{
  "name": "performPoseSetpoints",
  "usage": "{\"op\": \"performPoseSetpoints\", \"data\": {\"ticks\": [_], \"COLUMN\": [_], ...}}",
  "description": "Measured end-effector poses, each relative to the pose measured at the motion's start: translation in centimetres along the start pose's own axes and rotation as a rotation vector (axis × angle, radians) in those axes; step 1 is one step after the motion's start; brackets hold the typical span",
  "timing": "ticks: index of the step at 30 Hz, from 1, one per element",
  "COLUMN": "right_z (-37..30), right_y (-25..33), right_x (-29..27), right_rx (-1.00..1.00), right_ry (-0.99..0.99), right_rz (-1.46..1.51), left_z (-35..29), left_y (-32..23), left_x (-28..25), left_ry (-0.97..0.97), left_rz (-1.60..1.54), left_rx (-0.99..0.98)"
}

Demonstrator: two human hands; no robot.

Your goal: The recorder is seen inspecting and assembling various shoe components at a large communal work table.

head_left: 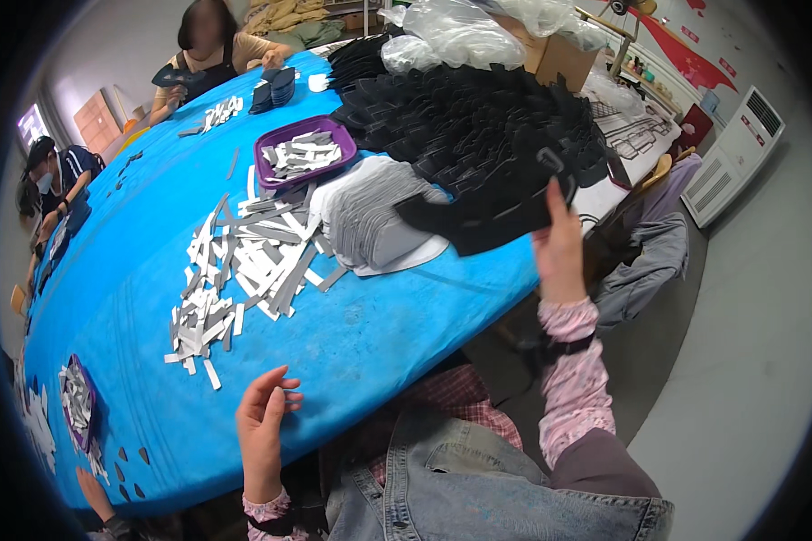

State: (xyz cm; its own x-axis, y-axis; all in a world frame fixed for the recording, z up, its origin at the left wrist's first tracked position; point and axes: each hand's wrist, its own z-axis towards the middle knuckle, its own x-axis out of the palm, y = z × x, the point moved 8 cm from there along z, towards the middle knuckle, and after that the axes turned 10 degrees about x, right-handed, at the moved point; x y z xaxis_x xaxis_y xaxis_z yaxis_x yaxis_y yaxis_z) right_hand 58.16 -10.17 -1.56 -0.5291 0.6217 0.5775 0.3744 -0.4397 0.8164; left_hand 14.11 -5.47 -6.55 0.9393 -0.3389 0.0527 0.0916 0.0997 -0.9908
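Observation:
My right hand (561,248) pinches the right end of a black shoe-upper piece (496,215), flat and curved, between thumb and fingers. The piece is held up above the table's right side, partly in front of a large heap of similar black pieces (451,108). My left hand (266,424) hovers by the near table edge, fingers loosely bent and apart, holding nothing. Beyond it lie many loose white and grey strips (262,266). A fanned stack of grey-and-white curved pieces (365,216) rests right of the strips, left of the held piece.
A purple tray (352,149) of strips stands behind the loose ones; another purple tray (88,397) is at the left. A blue cover (361,316) spreads over the table. Co-workers sit at the far and left sides, and a co-worker's hand (93,490) shows lower left.

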Motion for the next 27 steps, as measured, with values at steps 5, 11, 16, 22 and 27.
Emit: {"op": "performPoseSetpoints", "data": {"ticks": [5,11,16,22,27], "right_z": [4.2,-1.6,0.0,1.5,-0.4], "right_y": [5.1,-1.6,-2.3,-3.6,-3.2], "right_x": [-7.2,0.2,-0.9,-0.7,0.2], "right_rx": [-0.674,-0.507,-0.534,-0.472,-0.669], "right_ry": [-0.501,0.137,0.104,0.114,0.053], "right_rz": [-1.379,-1.624,-1.928,-1.938,-1.841], "left_z": [0.6,-0.2,0.6,-0.2,-0.1], "left_y": [0.7,0.6,1.6,0.9,0.8], "left_x": [0.8,-0.7,0.8,0.9,1.2], "left_ry": [0.047,-0.019,0.087,0.086,0.125], "left_rz": [0.007,0.114,0.034,0.013,0.028], "left_rx": [-0.017,-0.099,-0.137,-0.083,-0.084]}}
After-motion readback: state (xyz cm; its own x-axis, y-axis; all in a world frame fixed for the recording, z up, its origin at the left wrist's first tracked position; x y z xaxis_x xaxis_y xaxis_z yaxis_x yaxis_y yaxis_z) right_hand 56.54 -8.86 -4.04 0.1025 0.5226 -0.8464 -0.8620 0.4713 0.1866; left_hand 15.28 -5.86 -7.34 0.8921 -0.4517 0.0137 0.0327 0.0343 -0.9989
